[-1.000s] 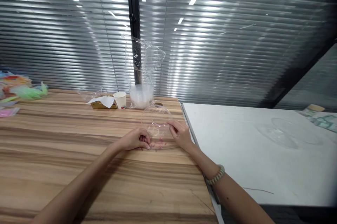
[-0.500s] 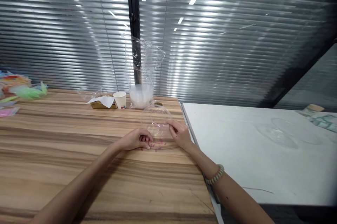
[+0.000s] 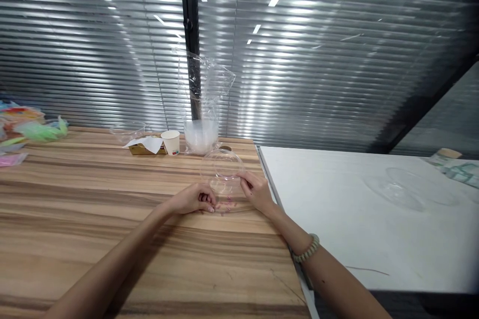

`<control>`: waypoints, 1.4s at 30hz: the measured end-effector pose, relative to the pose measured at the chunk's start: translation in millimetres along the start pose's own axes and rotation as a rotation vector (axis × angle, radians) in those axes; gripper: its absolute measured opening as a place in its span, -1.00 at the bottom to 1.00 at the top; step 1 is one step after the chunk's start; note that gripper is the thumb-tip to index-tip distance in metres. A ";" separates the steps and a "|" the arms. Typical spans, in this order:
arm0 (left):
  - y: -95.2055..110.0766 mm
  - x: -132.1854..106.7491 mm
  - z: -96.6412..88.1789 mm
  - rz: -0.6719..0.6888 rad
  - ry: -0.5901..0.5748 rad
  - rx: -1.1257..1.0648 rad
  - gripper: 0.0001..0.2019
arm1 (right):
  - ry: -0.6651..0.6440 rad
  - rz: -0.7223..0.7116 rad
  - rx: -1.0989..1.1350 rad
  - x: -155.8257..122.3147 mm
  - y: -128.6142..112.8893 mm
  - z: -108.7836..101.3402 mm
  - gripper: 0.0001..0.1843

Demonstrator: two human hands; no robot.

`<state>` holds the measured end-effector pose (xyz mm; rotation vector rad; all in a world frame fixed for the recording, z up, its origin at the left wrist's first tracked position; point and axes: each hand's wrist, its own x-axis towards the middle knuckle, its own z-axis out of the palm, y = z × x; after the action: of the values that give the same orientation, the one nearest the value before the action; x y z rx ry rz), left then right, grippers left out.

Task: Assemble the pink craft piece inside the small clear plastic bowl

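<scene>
A clear plastic clamshell container (image 3: 223, 171) stands open on the wooden table (image 3: 93, 199), its lid tilted up toward the back. My left hand (image 3: 192, 198) curls its fingers against the container's near left edge. My right hand (image 3: 256, 190) pinches the lid's right rim between thumb and fingers. A beaded bracelet (image 3: 306, 250) sits on my right wrist.
Behind the container stand a tall clear bag with a stack of plastic bowls (image 3: 201, 134), a small paper cup (image 3: 171, 142), and a box with paper (image 3: 146, 145). Colourful packets (image 3: 26, 129) lie far left. A white table (image 3: 355, 209) adjoins on the right, bearing another clear container (image 3: 407, 189).
</scene>
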<state>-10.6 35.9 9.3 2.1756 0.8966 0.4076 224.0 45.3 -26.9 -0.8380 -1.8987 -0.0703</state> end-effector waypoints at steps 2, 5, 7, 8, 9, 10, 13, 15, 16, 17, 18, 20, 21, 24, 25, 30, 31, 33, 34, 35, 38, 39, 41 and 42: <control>1.2 0.0 -0.2 0.000 -0.001 -0.004 -0.87 | -0.007 0.005 0.004 0.1 0.0 -0.1 -0.72; 2.1 -0.2 -0.5 0.002 0.002 -0.006 -0.87 | -0.012 0.012 0.006 0.5 -0.8 -0.8 -0.72; 1.9 -0.2 -0.5 -0.001 0.005 0.002 -0.86 | -0.014 0.017 0.010 0.9 -1.5 -1.3 -0.72; 1.8 -0.3 -0.5 -0.002 0.006 0.008 -0.86 | -0.015 0.020 0.012 1.0 -1.9 -1.5 -0.72; 1.8 -0.3 -0.5 -0.002 0.008 0.014 -0.86 | -0.017 0.022 0.014 1.0 -2.1 -1.6 -0.72; 1.8 -0.3 -0.5 0.001 0.010 0.018 -0.85 | -0.021 0.024 0.016 1.1 -2.3 -1.6 -0.71; 2.6 -0.5 -0.5 0.013 0.010 0.020 -0.84 | -0.031 0.030 0.018 1.0 -2.4 -1.5 -0.71; 3.1 -0.6 -0.6 0.021 -0.001 0.021 -0.83 | -0.035 0.034 0.014 1.0 -2.3 -1.5 -0.71; 3.2 -0.7 -0.6 0.022 -0.004 0.020 -0.83 | -0.037 0.034 0.012 1.0 -2.4 -1.5 -0.71; 3.1 -0.7 -0.6 0.022 -0.005 0.020 -0.83 | -0.039 0.032 0.010 1.1 -2.5 -1.7 -0.71; 2.8 -0.6 -0.5 0.020 -0.005 0.019 -0.84 | -0.043 0.029 0.010 1.2 -2.7 -1.9 -0.71; 1.8 -0.4 -0.2 0.018 -0.002 0.017 -0.85 | -0.052 0.022 0.009 1.3 -3.4 -2.6 -0.71; 1.2 -0.2 -0.1 0.019 -0.001 0.017 -0.86 | -0.056 0.019 0.008 1.4 -3.7 -2.9 -0.70; -0.2 0.4 0.3 0.019 -0.002 0.014 -0.87 | -0.067 0.013 0.011 1.5 -4.4 -3.2 -0.70; -0.5 0.5 0.4 0.016 -0.004 0.011 -0.87 | -0.065 0.012 0.012 1.5 -4.4 -3.1 -0.70; -1.5 0.5 0.9 0.012 0.001 0.001 -0.85 | -0.068 0.014 -0.012 2.0 -4.2 -3.1 -0.70; -1.7 0.5 1.0 0.013 0.003 0.000 -0.85 | -0.071 0.016 -0.016 2.1 -4.3 -3.3 -0.70; -2.0 0.5 1.1 0.013 0.002 -0.004 -0.84 | -0.074 0.013 -0.015 2.1 -4.5 -3.7 -0.70; -2.1 0.6 1.1 0.010 0.001 -0.005 -0.83 | -0.075 0.011 -0.015 2.1 -4.6 -3.9 -0.70; -2.0 0.6 1.1 0.007 0.001 -0.004 -0.83 | -0.077 0.008 -0.015 2.1 -4.7 -3.9 -0.70; -1.0 0.7 1.0 0.002 0.000 0.006 -0.82 | -0.082 0.007 -0.022 2.2 -4.9 -3.8 -0.70; -0.6 0.6 0.9 0.003 -0.001 0.009 -0.82 | -0.084 0.007 -0.025 2.4 -5.1 -3.7 -0.70; 0.4 0.6 0.7 0.008 0.000 0.016 -0.82 | -0.088 0.005 -0.030 2.8 -5.7 -3.9 -0.70; 0.7 0.5 0.6 0.011 0.003 0.018 -0.82 | -0.090 0.004 -0.033 3.1 -6.2 -4.2 -0.70</control>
<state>-9.6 35.6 9.4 2.1980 0.8935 0.4094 222.9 40.6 -20.4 -0.8796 -1.9849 -0.0623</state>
